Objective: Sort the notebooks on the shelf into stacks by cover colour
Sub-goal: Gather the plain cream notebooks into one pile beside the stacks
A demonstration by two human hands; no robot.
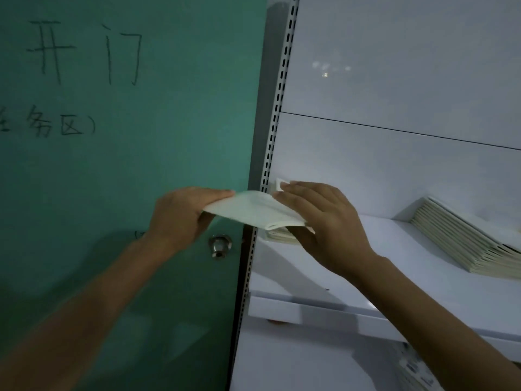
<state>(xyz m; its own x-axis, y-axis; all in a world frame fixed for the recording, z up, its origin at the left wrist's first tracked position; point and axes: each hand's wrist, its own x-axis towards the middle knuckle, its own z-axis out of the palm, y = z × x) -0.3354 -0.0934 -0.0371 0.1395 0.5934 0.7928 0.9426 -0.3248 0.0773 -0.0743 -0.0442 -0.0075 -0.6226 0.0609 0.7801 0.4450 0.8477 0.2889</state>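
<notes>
I hold a pale, cream-white notebook [251, 210] between both hands at the left end of the white shelf [324, 309]. My left hand [183, 215] pinches its left edge, out past the shelf upright. My right hand [324, 224] grips its right side, thumb under and fingers over. Beneath it, a small pile of pale notebooks [279, 237] lies on the shelf, mostly hidden by my right hand. A taller stack of cream notebooks [465, 244] leans fanned at the shelf's right.
A green door [127, 150] with handwriting and a metal knob [220, 245] stands left of the slotted shelf upright [270, 153]. The white back panel [394, 80] rises behind the shelf. More printed items [414, 371] lie on a lower level at bottom right.
</notes>
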